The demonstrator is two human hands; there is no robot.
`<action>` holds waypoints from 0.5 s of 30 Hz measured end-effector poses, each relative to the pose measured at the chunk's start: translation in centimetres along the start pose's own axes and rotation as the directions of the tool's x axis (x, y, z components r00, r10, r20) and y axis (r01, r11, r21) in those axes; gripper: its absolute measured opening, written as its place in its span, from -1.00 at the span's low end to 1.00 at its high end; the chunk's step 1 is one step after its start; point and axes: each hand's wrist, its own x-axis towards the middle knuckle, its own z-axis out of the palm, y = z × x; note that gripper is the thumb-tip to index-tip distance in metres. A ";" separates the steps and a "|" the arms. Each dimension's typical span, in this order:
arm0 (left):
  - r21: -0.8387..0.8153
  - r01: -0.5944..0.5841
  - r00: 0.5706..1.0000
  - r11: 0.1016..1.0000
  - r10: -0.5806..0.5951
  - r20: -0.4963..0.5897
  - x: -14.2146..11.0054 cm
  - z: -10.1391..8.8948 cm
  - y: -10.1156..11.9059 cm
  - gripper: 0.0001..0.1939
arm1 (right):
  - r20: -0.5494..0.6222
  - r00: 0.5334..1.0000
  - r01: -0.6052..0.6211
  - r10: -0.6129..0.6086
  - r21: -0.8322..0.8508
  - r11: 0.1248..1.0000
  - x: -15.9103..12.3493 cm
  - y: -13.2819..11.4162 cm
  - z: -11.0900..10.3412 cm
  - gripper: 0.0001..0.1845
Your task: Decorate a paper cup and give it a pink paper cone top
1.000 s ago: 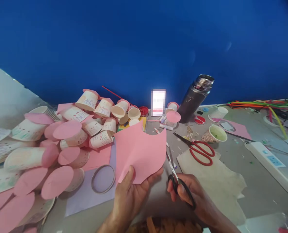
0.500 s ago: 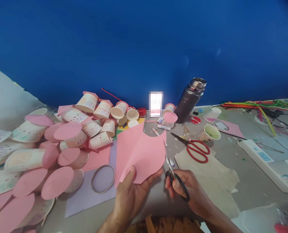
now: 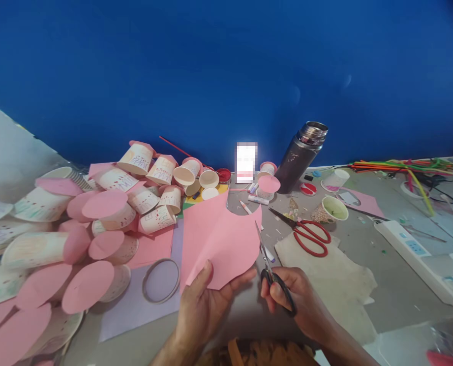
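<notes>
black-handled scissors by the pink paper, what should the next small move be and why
Probably a short snip with the black-handled scissors: the right hand has their blades at the right edge of the pink paper, which the left hand holds up.

Smooth grey desk (image 3: 397, 295), heaped at left with white paper cups (image 3: 35, 246) bearing pink paper discs (image 3: 106, 204), flat lavender paper sheet (image 3: 134, 315), dark metal flask (image 3: 297, 162) without lid, irregular cream sheet (image 3: 325, 284), long white plastic power strip (image 3: 415, 248) at right.
</notes>
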 end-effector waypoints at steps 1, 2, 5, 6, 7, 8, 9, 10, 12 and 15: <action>0.002 0.006 1.000 1.000 -0.006 0.011 0.0 -0.2 0.0 -0.55 | 0.003 1.000 -0.001 0.001 0.000 1.000 0.0 0.0 0.0 -0.37; 0.005 0.011 1.000 1.000 -0.011 0.024 0.0 -0.4 0.1 -0.57 | 0.006 1.000 -0.002 0.002 0.003 1.000 0.0 -0.1 0.0 -0.36; 0.012 0.025 0.998 1.000 -0.025 0.050 0.0 -0.7 0.2 -0.59 | 0.011 1.000 -0.016 0.015 0.016 1.000 -0.2 -0.2 0.1 -0.35; 0.014 0.026 0.998 1.000 -0.026 0.054 0.0 -0.8 0.3 -0.58 | 0.010 1.000 -0.023 0.023 0.018 1.000 -0.2 -0.2 0.1 -0.33; 0.016 0.025 0.998 1.000 -0.025 0.055 0.0 -0.7 0.3 -0.57 | 0.009 1.000 -0.030 0.030 0.020 0.999 -0.2 -0.2 0.1 -0.32; 0.021 0.023 0.998 1.000 -0.024 0.052 0.0 -0.7 0.4 -0.55 | 0.011 0.999 -0.035 0.035 0.020 0.999 -0.3 -0.1 0.1 -0.31; 0.029 0.020 0.999 0.999 -0.022 0.045 -0.1 -0.6 0.5 -0.53 | 0.013 0.999 -0.038 0.038 0.018 0.999 -0.3 0.0 0.1 -0.30; 0.040 0.016 0.999 0.999 -0.017 0.034 -0.2 -0.5 0.5 -0.51 | 0.017 0.999 -0.038 0.038 0.014 0.999 -0.3 0.0 0.1 -0.30; 0.060 0.008 1.000 0.998 -0.008 0.009 -0.3 -0.3 0.7 -0.47 | 0.022 0.999 -0.035 0.035 0.007 0.999 -0.4 0.2 0.1 -0.29; 0.068 0.000 1.000 0.998 0.000 -0.004 -0.4 -0.2 0.8 -0.43 | 0.027 0.999 -0.031 0.031 0.003 1.000 -0.4 0.2 0.2 -0.29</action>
